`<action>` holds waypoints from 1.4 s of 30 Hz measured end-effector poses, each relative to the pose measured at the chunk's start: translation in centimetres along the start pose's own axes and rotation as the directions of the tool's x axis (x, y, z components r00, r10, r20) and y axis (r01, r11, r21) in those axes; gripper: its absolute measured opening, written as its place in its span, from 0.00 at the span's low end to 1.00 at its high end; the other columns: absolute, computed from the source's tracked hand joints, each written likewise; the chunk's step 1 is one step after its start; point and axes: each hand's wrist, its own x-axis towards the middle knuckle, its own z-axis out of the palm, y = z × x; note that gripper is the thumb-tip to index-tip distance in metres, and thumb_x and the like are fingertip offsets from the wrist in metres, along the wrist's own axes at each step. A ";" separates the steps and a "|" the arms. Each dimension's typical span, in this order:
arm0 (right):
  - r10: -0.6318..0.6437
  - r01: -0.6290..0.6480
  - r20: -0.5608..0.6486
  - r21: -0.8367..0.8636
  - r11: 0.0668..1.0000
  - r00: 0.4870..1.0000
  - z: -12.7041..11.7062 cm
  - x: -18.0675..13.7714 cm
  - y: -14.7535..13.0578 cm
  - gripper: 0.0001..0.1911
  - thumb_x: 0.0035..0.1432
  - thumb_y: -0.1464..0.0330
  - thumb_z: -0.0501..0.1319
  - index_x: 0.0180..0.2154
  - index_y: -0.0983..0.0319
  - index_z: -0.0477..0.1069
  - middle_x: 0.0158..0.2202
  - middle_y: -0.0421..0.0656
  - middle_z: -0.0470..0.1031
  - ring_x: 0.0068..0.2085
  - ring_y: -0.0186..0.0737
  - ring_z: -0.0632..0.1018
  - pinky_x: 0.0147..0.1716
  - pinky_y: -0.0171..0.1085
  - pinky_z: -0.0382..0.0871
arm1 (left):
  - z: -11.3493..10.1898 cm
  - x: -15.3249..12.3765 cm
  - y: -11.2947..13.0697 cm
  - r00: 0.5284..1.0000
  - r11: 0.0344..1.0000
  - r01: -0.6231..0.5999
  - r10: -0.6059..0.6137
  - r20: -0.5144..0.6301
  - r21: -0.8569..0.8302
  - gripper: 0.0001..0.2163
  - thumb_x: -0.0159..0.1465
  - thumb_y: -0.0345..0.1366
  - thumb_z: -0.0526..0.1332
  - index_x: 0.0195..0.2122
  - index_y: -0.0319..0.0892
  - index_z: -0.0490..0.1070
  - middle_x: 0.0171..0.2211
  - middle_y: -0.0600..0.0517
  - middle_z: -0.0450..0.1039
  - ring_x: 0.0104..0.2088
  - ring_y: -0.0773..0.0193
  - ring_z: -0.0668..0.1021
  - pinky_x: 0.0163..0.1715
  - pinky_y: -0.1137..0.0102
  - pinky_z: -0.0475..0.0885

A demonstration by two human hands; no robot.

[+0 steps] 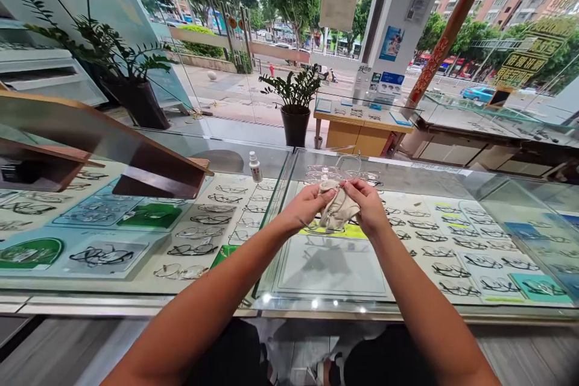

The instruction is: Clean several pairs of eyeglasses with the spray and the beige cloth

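Above the glass counter, my left hand (308, 204) and my right hand (367, 206) are close together, both closed on a crumpled beige cloth (338, 210). The thumbs and fingers of both hands pinch its upper edge. A thin dark line juts out by my left wrist; whether it belongs to a pair of glasses inside the cloth I cannot tell. Just beyond my hands, several pairs of eyeglasses (322, 172) lie on the counter top. A small white spray bottle (256, 167) stands upright on the glass to the left of my hands.
The glass display counter (330, 268) holds rows of eyeglass frames (447, 270) under its top. A wooden stand (158, 170) leans over the left side. Behind the counter are a potted plant (295, 117), a wooden cabinet (357, 132) and large windows facing a street.
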 end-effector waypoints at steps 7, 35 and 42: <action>0.029 -0.029 -0.005 0.040 0.999 1.000 0.8 -0.2 0.7 0.20 0.44 0.53 0.81 0.32 0.58 0.80 0.35 0.39 0.83 0.33 0.36 0.77 0.35 0.36 0.73 | 0.0 0.0 -0.2 0.996 0.999 -0.030 0.032 -0.081 0.026 0.25 0.51 0.48 0.80 0.42 0.36 0.76 0.33 0.51 0.77 0.32 0.66 0.75 0.34 0.72 0.70; -0.124 0.120 -0.107 -0.047 0.992 0.986 0.1 -0.2 -1.0 0.21 0.46 0.51 0.78 0.34 0.58 0.78 0.34 0.39 0.80 0.32 0.36 0.74 0.37 0.38 0.70 | -1.6 0.9 -0.4 0.999 0.999 0.039 -0.039 0.015 0.019 0.27 0.59 0.59 0.72 0.36 0.36 0.76 0.27 0.51 0.74 0.27 0.68 0.73 0.28 0.73 0.67; -0.458 0.543 0.309 -0.605 0.582 0.834 -0.6 -3.7 -10.0 0.10 0.68 0.58 0.66 0.37 0.56 0.79 0.33 0.41 0.74 0.35 0.41 0.72 0.38 0.42 0.64 | -4.6 0.5 1.7 0.992 0.987 0.126 -0.125 0.015 -0.105 0.26 0.58 0.57 0.75 0.36 0.35 0.77 0.30 0.48 0.78 0.29 0.66 0.77 0.31 0.73 0.73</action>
